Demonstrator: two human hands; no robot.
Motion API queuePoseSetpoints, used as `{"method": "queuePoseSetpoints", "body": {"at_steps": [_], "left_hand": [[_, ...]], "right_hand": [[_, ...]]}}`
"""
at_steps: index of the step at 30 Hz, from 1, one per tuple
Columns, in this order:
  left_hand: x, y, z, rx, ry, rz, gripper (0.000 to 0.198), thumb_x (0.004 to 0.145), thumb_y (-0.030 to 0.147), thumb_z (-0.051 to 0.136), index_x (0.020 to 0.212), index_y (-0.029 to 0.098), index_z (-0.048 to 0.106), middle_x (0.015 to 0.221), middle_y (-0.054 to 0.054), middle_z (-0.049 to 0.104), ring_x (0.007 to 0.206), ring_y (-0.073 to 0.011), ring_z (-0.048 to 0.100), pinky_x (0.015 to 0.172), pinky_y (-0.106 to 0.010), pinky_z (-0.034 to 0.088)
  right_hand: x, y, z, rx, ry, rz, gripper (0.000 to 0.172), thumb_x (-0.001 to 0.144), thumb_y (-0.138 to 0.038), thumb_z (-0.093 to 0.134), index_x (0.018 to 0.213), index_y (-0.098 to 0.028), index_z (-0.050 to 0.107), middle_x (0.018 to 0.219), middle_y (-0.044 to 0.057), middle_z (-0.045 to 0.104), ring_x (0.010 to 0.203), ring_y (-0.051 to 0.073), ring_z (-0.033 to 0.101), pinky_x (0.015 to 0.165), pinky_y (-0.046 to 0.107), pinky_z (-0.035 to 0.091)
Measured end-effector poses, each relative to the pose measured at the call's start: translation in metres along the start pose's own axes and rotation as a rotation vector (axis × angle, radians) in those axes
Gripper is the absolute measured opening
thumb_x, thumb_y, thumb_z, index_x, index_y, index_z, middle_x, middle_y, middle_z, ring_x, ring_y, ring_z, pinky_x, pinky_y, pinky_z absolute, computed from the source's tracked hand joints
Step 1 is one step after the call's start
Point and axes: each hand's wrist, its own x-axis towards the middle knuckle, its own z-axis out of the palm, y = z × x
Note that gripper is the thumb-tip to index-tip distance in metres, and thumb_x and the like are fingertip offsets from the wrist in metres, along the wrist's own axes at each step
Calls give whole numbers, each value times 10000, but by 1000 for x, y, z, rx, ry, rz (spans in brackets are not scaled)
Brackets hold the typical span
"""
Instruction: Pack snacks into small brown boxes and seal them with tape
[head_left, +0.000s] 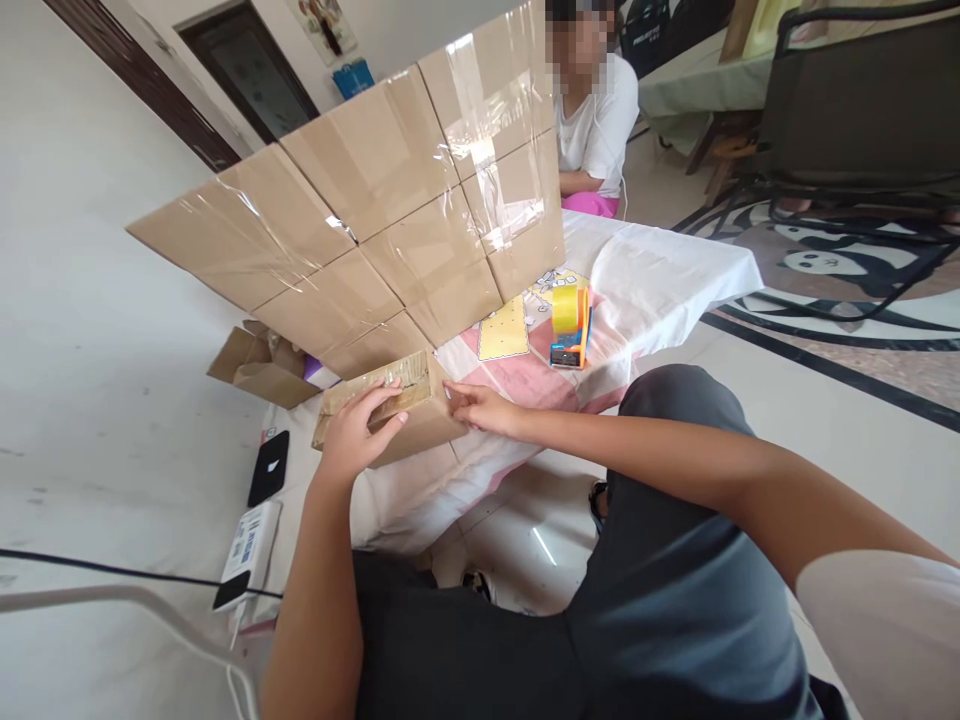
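Note:
A small brown cardboard box (pixel 409 425) lies on the near edge of a low table covered with a white and pink cloth (pixel 660 270). My left hand (pixel 360 430) rests on top of the box, fingers curled over its folded flap. My right hand (pixel 480 405) pinches the box's right end with fingers pressed together. Behind the box rises a stack of taped cardboard boxes (pixel 390 210), tilted and filling the middle of the view. A yellow tape roll in an orange and blue dispenser (pixel 571 320) stands on the cloth to the right.
A person in a white shirt (pixel 596 125) sits at the table's far side. An open cardboard box (pixel 255 370) sits on the floor at left, with a black phone (pixel 268 467) and a white device (pixel 251 550) nearby. A dark chair (pixel 862 100) stands at right.

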Motion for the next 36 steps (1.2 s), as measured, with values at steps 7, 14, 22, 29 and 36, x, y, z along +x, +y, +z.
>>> {"method": "queuePoseSetpoints", "body": {"at_steps": [7, 14, 22, 29, 36], "left_hand": [[1, -3, 2, 21, -2, -6, 352, 898, 449, 596, 1202, 284, 663, 1373, -30, 677, 1391, -263, 538, 1152, -448, 451], [3, -22, 5, 35, 14, 87, 428, 892, 559, 571, 1188, 274, 689, 1310, -68, 713, 1263, -289, 647, 1044, -388, 551], [10, -30, 15, 91, 85, 99, 381, 863, 572, 574, 1134, 362, 741, 1255, 16, 741, 1177, -292, 700, 901, -349, 632], [8, -32, 15, 127, 52, 97, 410, 885, 588, 546, 1174, 359, 725, 1307, 13, 715, 1210, -282, 683, 940, -355, 617], [10, -38, 21, 39, 102, 68, 400, 804, 636, 580, 1122, 448, 734, 1289, 53, 719, 1227, -325, 668, 957, -436, 615]], "right_hand": [[-3, 4, 3, 46, 83, 41, 700, 769, -31, 557, 1460, -142, 561, 574, -82, 448, 530, 63, 359, 528, 182, 306], [-15, 21, 19, 34, 128, -123, 558, 705, -33, 564, 1197, -216, 754, 675, -51, 564, 594, 89, 433, 593, 211, 365], [-10, 21, 13, 38, 182, -6, 745, 669, -60, 636, 1394, -232, 637, 576, -82, 487, 411, 67, 396, 432, 196, 312], [-9, 31, 14, 52, 181, 53, 800, 658, -41, 634, 1437, -220, 595, 542, -88, 474, 374, 66, 380, 388, 189, 272], [-6, 35, 15, 63, 198, 23, 778, 676, -63, 643, 1433, -234, 598, 554, -88, 466, 399, 67, 399, 405, 187, 277]]}}
